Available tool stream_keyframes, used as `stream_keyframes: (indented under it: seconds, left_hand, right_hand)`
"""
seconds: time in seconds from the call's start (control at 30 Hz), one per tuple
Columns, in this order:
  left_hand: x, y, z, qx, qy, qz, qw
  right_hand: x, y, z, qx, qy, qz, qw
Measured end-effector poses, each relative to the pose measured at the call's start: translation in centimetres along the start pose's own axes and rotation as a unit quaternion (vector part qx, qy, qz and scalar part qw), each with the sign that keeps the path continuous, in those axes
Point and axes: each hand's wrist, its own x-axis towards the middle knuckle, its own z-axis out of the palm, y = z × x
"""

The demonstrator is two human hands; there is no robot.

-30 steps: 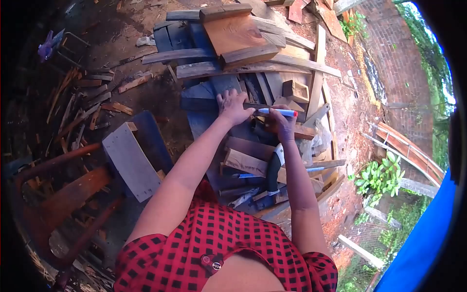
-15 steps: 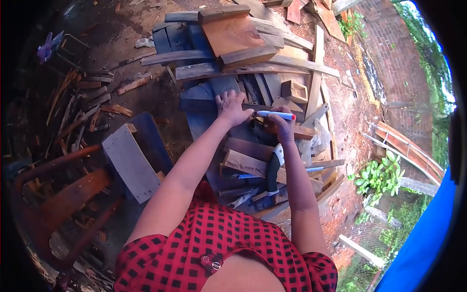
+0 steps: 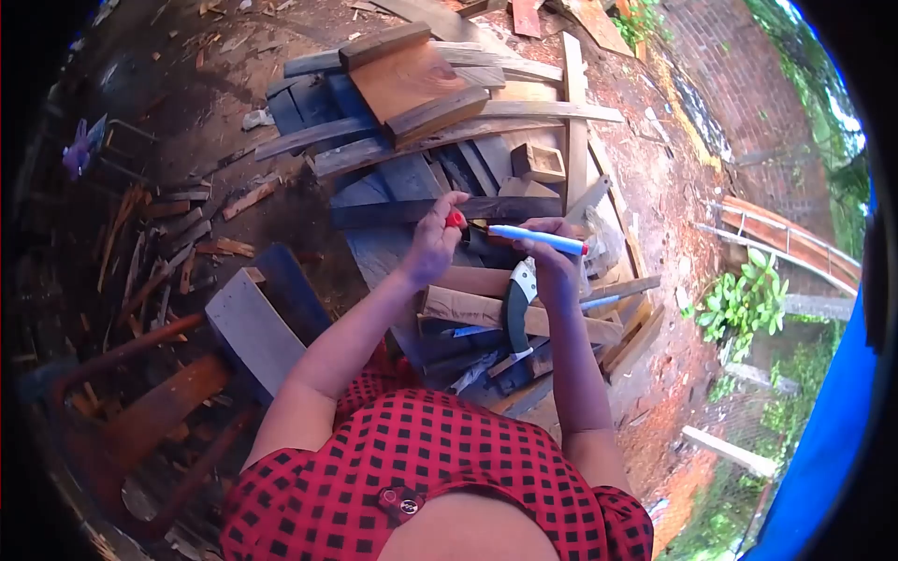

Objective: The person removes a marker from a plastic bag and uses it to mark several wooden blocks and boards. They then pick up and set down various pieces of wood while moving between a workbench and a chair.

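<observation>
My right hand (image 3: 554, 251) grips a light-blue and white marker (image 3: 535, 238) with a red end, its tip pointing left. Pinched in the fingers of my left hand (image 3: 434, 245) is a small red cap (image 3: 456, 219), close to the marker's tip but apart from it. Both hands are above a long dark strip of wood (image 3: 374, 214) that lies across the work surface. Just below my right hand rests a saw's black and white handle (image 3: 516, 313), with a wooden block (image 3: 468, 307) beside it.
Farther off lie a stool-like wooden piece (image 3: 416, 79), several planks (image 3: 524, 110) and a small open wooden box (image 3: 539, 163). At left are a light board (image 3: 253, 323), a brown chair (image 3: 159, 402) and scattered scrap wood (image 3: 178, 224). A leafy plant (image 3: 744, 299) grows at right.
My left hand has lifted off the dark wood strip and turned, now showing the red cap in its fingers. The marker has come away from the strip, and the view has shifted slightly.
</observation>
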Motion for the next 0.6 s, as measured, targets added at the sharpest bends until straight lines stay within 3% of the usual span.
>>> stream_keyframes:
  seconds: [0.43, 0.6]
  left_hand:
    - [-3.2, 4.3, 3.5, 0.057, -0.136, 0.043, 0.988]
    - [-4.6, 5.2, 4.7, 0.137, -0.185, 0.059, 0.971]
  right_hand:
    - [-4.9, -1.1, -1.6, 0.018, 0.016, -0.009, 1.0]
    - [-6.8, -2.0, -2.4, -0.078, 0.01, 0.001, 0.997]
